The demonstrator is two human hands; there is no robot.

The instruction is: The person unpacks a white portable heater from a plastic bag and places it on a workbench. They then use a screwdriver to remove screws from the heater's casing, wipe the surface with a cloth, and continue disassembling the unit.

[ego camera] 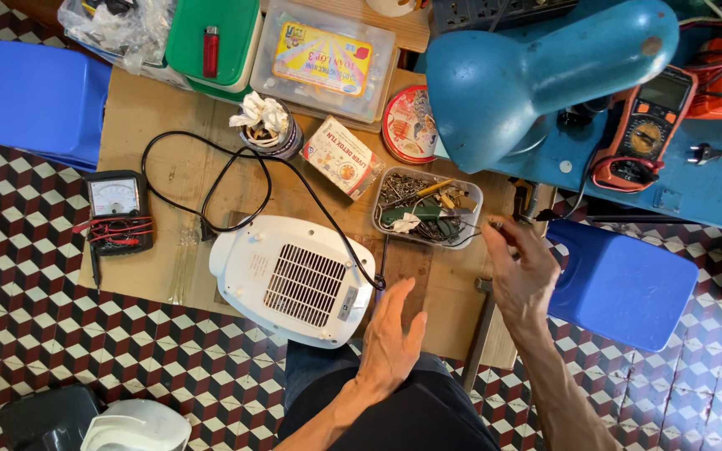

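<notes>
A white fan heater point(294, 280) lies grille-up on a sheet of cardboard point(156, 113), its black cord point(211, 179) looping behind it. My left hand point(390, 338) hovers flat with fingers spread just right of the heater, holding nothing. Raised beside a clear tray of screws and small parts point(428, 206), my right hand point(520, 271) pinches a small metal piece point(495, 224) between its fingertips.
A blue desk lamp point(536, 71) overhangs the work area. An analogue meter point(117, 209) lies left, an orange multimeter point(647, 125) right. Blue stools point(43, 100) point(624, 288), a small printed box point(343, 156), a round tin point(407, 124), a cup of rags point(265, 125) and plastic boxes point(323, 58) surround the cardboard.
</notes>
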